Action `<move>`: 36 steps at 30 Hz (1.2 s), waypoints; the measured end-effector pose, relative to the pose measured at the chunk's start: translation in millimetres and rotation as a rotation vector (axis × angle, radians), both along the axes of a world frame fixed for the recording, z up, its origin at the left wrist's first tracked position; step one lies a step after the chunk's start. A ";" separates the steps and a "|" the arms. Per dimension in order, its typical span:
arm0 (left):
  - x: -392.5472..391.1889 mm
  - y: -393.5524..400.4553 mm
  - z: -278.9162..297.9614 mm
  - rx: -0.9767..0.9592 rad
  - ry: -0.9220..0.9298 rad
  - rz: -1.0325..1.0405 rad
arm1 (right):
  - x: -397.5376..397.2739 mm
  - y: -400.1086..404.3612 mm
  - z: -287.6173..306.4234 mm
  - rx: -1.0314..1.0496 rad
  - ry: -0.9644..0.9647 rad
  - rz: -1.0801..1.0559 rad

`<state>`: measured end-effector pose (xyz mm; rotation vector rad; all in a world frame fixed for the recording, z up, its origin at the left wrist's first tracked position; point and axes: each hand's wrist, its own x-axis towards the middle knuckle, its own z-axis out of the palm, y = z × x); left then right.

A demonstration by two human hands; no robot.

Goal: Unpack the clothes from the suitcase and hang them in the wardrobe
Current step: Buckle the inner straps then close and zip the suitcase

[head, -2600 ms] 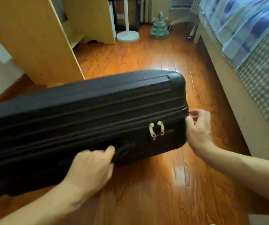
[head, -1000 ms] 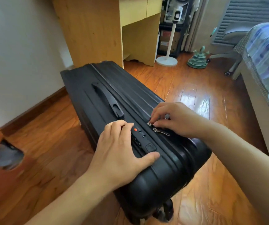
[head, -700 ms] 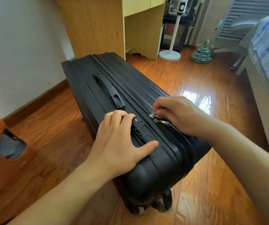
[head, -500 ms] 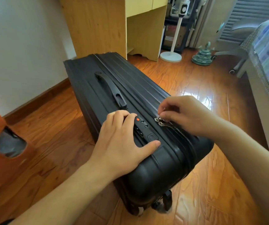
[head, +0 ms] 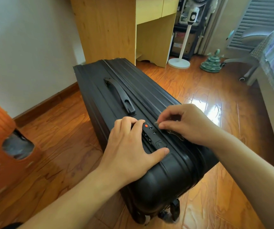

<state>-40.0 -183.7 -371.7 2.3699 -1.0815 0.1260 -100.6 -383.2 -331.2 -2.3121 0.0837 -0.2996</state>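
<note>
Right hand [head: 188,123]: fingertips pinch a zipper pull [head: 156,123] beside the combination lock [head: 150,133]. Left hand [head: 129,148]: fingers loosely spread, pressing flat on the shell, holding nothing. Suitcase [head: 133,100] stands on its side on the wood floor [head: 215,100], zipper closed along its visible run (clothes unseen inside). Progress: barely begun; unzipping, opening, unpacking and hanging all remain.

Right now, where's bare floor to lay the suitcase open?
Widest bare floor: right of the suitcase, between it, the bed and the fan base. Left strip, bordered by wall and orange box, is narrower. Crowded: suitcase top, under left hand and right hand.
</note>
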 end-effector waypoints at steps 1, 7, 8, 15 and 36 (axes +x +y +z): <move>-1.4 0.3 0.0 -0.005 0.008 0.006 | -2.0 -0.6 -0.9 -0.028 0.018 0.006; -1.8 -0.2 -1.4 -0.002 -0.006 0.016 | -5.5 -4.8 2.9 -0.022 0.082 0.013; -1.4 -0.4 -1.2 0.006 -0.017 0.013 | -3.7 -2.5 1.4 -0.017 0.058 0.005; 3.7 -4.3 2.8 0.081 -0.057 -0.039 | 1.9 3.3 -6.1 -0.088 -0.011 -0.015; 34.8 -34.3 14.1 -0.222 0.193 -0.043 | -17.4 -16.1 6.7 -0.144 0.122 -0.105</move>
